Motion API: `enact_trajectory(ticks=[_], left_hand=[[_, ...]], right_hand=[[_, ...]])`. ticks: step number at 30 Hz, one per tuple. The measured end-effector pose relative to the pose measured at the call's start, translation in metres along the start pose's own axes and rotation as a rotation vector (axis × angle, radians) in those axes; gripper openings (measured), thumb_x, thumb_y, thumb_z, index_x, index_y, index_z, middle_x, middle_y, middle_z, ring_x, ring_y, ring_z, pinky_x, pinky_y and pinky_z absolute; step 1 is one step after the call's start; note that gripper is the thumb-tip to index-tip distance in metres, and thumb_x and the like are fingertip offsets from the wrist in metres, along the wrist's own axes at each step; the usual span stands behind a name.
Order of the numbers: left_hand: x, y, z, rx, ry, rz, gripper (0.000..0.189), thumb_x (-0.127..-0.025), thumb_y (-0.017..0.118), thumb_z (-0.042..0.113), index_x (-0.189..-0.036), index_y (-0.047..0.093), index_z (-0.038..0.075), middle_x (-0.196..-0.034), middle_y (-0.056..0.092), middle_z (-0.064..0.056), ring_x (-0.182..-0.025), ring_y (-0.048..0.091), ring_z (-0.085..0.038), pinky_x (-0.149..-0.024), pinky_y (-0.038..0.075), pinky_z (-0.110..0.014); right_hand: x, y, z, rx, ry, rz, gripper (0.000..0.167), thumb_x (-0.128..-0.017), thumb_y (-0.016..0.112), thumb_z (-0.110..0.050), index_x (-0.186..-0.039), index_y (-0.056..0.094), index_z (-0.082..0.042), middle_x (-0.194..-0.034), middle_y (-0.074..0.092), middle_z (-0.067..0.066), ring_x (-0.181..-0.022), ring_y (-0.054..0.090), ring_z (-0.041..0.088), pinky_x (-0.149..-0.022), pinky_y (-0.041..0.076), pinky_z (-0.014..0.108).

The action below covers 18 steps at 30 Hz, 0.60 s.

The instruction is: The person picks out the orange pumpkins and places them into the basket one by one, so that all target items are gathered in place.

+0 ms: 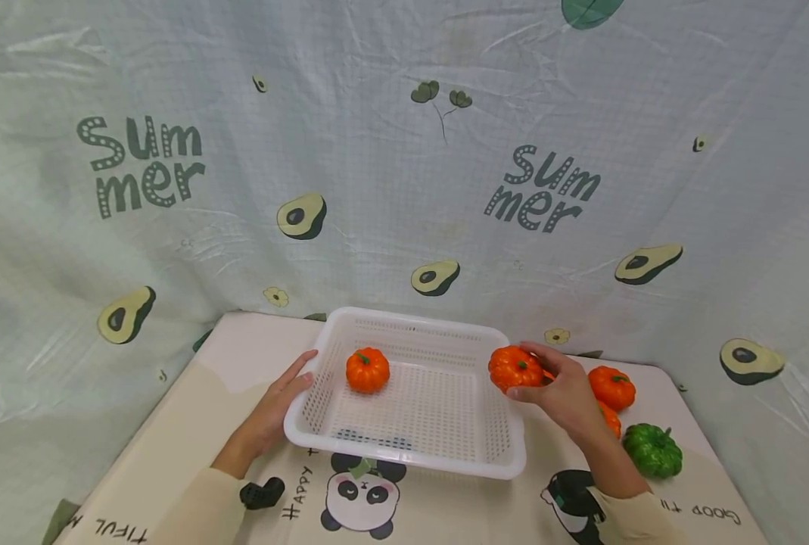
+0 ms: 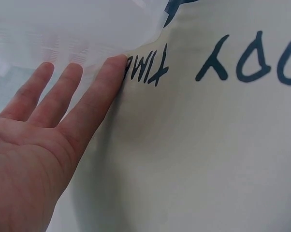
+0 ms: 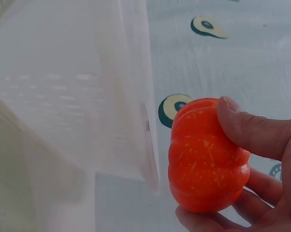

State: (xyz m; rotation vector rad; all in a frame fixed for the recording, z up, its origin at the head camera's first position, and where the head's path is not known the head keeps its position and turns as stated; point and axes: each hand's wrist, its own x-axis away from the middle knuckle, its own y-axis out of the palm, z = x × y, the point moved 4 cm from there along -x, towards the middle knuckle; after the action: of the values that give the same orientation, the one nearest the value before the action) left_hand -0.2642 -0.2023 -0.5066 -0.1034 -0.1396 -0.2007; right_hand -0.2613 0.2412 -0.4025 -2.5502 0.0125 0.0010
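Observation:
A white plastic basket point(image 1: 404, 456) with perforated walls stands on the table, one small orange pumpkin point(image 1: 368, 371) lying inside toward its left. My left hand point(image 1: 273, 412) is at the basket's left side; in the left wrist view its straight fingers point(image 2: 90, 104) touch the outer wall. With thumb and fingers, my right hand point(image 1: 567, 393) grips another orange pumpkin point(image 1: 515, 368) at the basket's right rim. The right wrist view shows this pumpkin point(image 3: 208, 157) just outside the rim, thumb on top and fingers beneath.
Right of the basket are more orange pumpkins point(image 1: 611, 387), partly hidden by my right hand and forearm, and a green pumpkin point(image 1: 652, 451). A small black object point(image 1: 262, 493) lies by my left sleeve. A printed curtain point(image 1: 377, 151) hangs behind the table point(image 1: 193, 424).

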Motion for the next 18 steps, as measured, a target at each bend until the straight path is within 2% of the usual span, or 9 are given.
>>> enact_trajectory(ticks=[18], left_hand=[[0.001,0.002,0.003,-0.011,-0.012,0.015,0.057,-0.112,0.038,0.040,-0.166,0.021,0.032,-0.174,0.024,-0.015,-0.140,0.050,-0.042,-0.103,0.056,-0.049]], right_hand=[[-0.001,0.013,-0.013,0.005,-0.036,0.013,0.076,-0.082,0.086,-0.006,-0.150,0.054,-0.009,-0.155,0.053,0.020,-0.141,0.051,0.043,-0.114,0.046,0.056]])
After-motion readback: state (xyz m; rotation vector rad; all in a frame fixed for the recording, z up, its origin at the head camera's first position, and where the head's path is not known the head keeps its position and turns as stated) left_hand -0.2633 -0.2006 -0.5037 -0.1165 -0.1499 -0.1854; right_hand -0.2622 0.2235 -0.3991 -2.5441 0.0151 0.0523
